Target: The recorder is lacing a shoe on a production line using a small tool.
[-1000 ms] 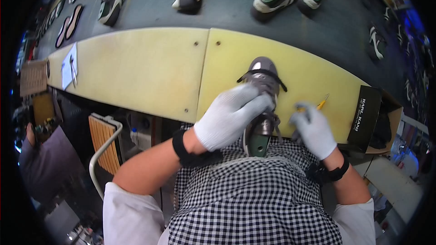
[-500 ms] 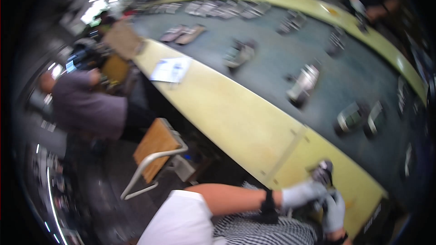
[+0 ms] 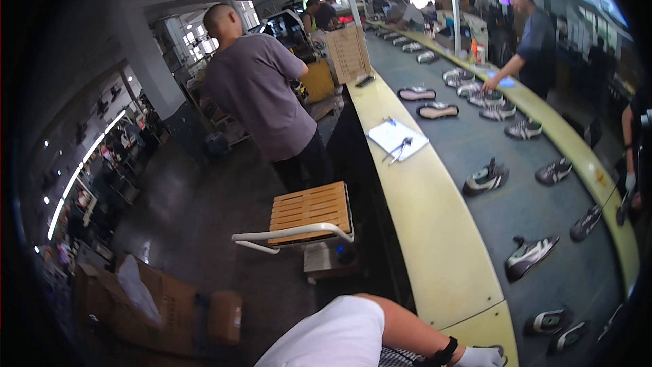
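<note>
At the lower edge, my left hand (image 3: 478, 357) wears a white glove, with a black band round the wrist. Its fingers are cut off by the picture edge, so whether they grip anything does not show. A dark, rounded piece of a shoe (image 3: 500, 351) appears right beside the glove, over the yellow ledge (image 3: 445, 251). My right hand is out of the picture. Nearest on the grey-green conveyor belt (image 3: 468, 143) lie a grey and white sneaker (image 3: 531, 256) and a pair of dark sneakers (image 3: 547, 321).
More sneakers (image 3: 486, 177) are spread along the belt. A paper with scissors (image 3: 401, 141) lies on the ledge. Left of it are a wooden-slatted chair (image 3: 310, 212) and a standing person (image 3: 261, 95). Across the belt, another person (image 3: 536, 47) touches a shoe. Cardboard boxes (image 3: 146, 299) stand lower left.
The view has swung up and left, showing more of the room. My hands, both earlier at a small shoe, have slid toward the lower edge; the right one has left the picture.
</note>
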Demonstrator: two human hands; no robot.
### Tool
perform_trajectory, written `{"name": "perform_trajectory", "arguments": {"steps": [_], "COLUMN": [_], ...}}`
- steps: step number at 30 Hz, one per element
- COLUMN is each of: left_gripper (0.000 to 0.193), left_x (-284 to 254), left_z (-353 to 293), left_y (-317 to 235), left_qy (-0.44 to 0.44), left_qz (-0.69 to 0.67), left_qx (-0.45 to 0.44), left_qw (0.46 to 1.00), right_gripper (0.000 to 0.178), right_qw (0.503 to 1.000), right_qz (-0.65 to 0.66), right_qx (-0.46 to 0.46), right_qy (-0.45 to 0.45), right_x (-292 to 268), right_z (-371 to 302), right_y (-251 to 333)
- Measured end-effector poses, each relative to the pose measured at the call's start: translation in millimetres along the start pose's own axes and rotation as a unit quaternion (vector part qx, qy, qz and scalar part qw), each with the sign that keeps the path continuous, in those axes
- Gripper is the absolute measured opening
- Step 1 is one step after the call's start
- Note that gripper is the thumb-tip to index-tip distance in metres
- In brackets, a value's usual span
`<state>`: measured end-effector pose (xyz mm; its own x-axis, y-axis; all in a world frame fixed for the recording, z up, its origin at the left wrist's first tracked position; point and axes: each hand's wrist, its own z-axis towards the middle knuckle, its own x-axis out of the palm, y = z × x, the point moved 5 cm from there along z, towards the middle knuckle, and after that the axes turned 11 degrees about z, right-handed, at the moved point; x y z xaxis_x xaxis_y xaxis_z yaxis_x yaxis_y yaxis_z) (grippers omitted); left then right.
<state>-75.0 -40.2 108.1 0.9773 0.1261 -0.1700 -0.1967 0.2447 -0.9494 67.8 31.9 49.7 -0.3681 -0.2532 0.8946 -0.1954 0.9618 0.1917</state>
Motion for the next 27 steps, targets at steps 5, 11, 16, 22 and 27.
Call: {"name": "perform_trajectory", "arguments": {"steps": [5,11,16,22,27], "left_gripper": [0.031,0.038,0.030,0.022,0.023], "left_x": [-9,11,30,14,-6], "left_z": [-3,-39,-43,-26,-30], "left_y": [-10,29,22,9,7], "left_qy": [-0.015,-0.029,0.092,0.062,0.091], "left_qz": [0.123,0.005,0.084,0.284,0.317], "left_qx": [-0.066,-0.294,-0.252,-0.057,-0.011], "left_qw": [0.990,0.955,0.960,0.955,0.944], "right_gripper": [0.030,0.037,0.035,0.032,0.024], "right_qw": [0.913,0.799,0.778,0.828,0.849], "right_qz": [-0.391,-0.538,-0.564,-0.474,-0.413], "right_qx": [-0.099,-0.171,-0.179,-0.212,-0.275], "right_qy": [-0.058,-0.207,-0.210,-0.211,-0.182], "right_x": [65,66,84,64,52], "right_z": [10,-18,-28,-31,-40], "right_y": [-2,2,1,-4,-9]}}
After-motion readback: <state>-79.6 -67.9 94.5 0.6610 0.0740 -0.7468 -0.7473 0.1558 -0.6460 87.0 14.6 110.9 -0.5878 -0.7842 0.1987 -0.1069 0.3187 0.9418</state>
